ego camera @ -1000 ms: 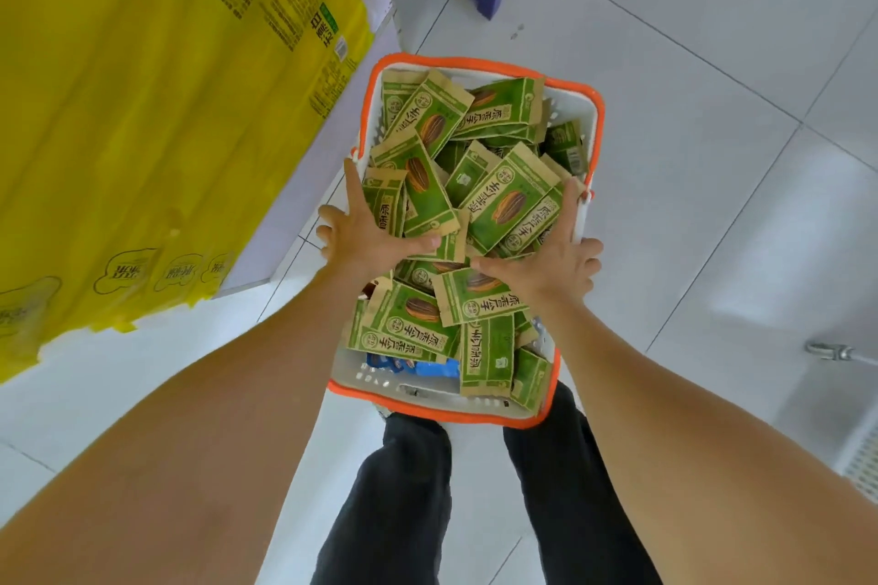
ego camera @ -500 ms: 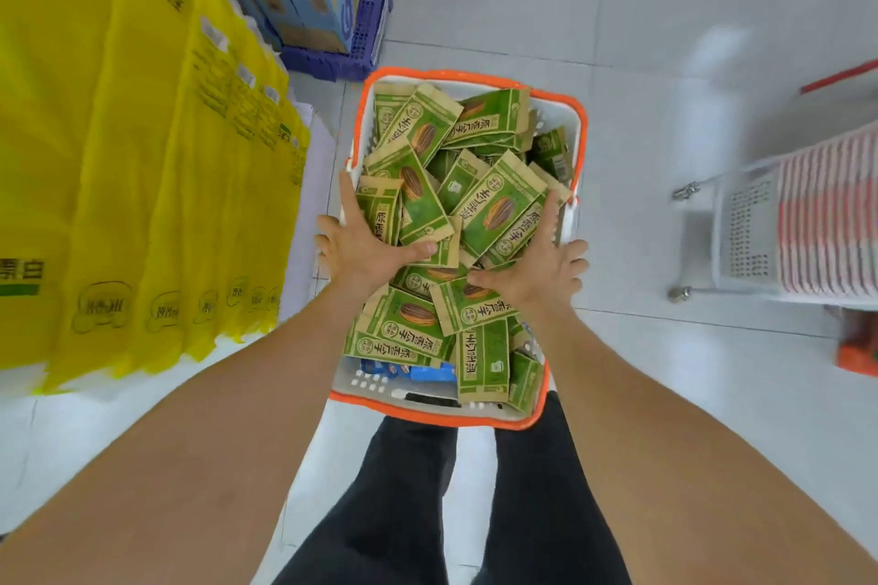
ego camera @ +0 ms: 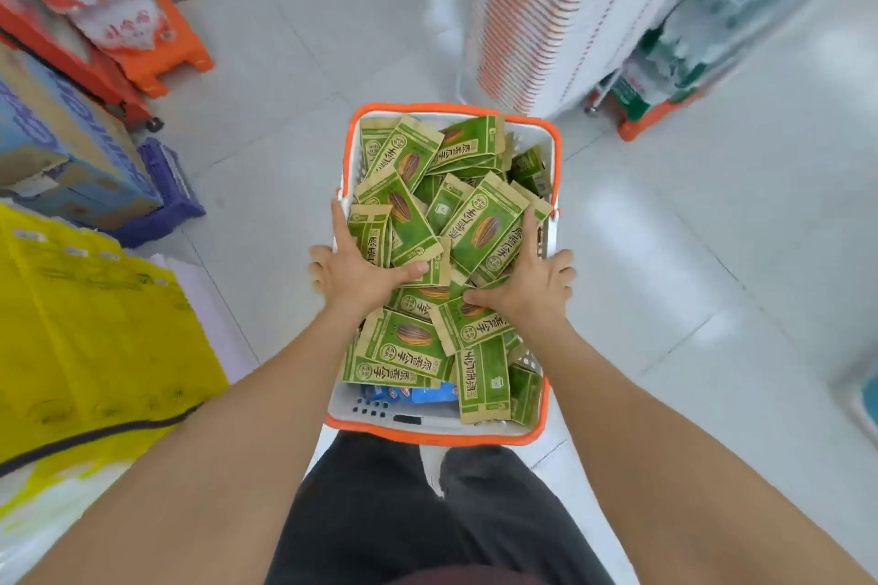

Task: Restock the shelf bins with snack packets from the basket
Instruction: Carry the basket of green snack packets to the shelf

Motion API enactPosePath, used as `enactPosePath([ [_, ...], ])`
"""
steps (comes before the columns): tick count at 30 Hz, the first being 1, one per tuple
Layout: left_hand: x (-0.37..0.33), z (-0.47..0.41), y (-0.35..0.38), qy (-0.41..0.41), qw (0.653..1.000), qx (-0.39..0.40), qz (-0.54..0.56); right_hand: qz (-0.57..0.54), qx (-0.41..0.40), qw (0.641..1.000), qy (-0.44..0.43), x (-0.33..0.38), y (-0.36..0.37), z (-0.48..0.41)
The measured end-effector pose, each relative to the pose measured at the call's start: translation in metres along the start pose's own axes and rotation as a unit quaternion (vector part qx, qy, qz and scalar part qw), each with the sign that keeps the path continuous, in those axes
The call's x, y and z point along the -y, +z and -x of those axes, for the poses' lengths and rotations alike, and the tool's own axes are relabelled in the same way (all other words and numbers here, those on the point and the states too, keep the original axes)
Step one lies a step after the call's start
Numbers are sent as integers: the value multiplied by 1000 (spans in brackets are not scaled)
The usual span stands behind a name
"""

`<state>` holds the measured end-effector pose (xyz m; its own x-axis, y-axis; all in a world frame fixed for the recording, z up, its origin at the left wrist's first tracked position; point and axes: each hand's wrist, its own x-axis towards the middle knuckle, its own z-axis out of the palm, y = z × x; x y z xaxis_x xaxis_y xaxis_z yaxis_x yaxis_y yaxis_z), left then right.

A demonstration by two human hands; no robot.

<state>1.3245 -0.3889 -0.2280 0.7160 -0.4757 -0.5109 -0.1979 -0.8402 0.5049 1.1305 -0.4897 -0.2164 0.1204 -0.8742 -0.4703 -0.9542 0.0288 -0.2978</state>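
A white basket with an orange rim (ego camera: 430, 435) is held in front of me above the tiled floor, heaped with several green and tan snack packets (ego camera: 485, 229). A blue packet (ego camera: 430, 394) shows under them at the near end. My left hand (ego camera: 357, 272) grips the basket's left rim, thumb lying inward on the packets and fingers curled over the outside. My right hand (ego camera: 533, 283) grips the right rim the same way, thumb on a packet. No shelf bins are in view.
A tall stack of white and orange baskets (ego camera: 532, 19) stands ahead on the right, beside blurred shelved goods (ego camera: 722, 14). On the left are yellow packs (ego camera: 85, 337), a blue carton (ego camera: 71, 147) on a purple crate (ego camera: 168, 200), and an orange pallet (ego camera: 159, 55). Grey tiled floor lies around.
The view has swung round with the basket: the yellow packs slid to the lower left and the stack of baskets came close at the upper right. Both hands keep the same hold.
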Motion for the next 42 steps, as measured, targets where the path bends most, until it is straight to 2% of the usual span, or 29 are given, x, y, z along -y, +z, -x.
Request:
enactPosePath([
  [6,-91,128,92,125,984,74,-107,-75,-55,987,132,-176,-73,74],
  [12,-166,247,204,258,934,168,-183,-152,-117,939,286,-335,-113,145],
  [20,-253,385,361,408,833,282,-246,-241,-191,839,449,-504,-151,203],
  [28,-318,558,516,540,690,369,-311,-325,-256,693,591,-655,-178,269],
  [33,-331,681,623,585,617,392,-351,-350,-261,625,647,-773,-188,309],
  [38,-333,808,732,605,576,401,-375,-377,-268,580,670,-912,-202,350],
  [42,-344,910,802,610,562,417,-372,-388,-264,559,683,-1020,-229,380],
])
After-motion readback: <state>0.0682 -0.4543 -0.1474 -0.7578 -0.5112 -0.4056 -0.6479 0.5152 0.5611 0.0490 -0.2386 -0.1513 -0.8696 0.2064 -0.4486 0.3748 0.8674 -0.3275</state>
